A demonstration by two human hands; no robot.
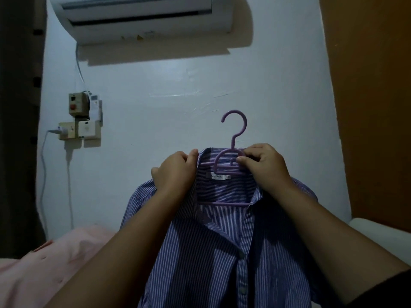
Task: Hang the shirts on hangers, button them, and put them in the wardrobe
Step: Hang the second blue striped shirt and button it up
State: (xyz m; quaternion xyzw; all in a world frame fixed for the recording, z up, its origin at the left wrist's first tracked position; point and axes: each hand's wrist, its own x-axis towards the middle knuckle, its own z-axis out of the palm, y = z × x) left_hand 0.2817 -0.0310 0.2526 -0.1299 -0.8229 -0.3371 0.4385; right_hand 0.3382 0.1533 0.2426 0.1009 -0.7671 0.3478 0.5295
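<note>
Striped shirt (213,252), neck label (219,176) unreadable.

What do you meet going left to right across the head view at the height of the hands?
Charger cable → left hand gripping the striped shirt at its collar → purple hanger → right hand pinching the hanger → orange wall.
</note>
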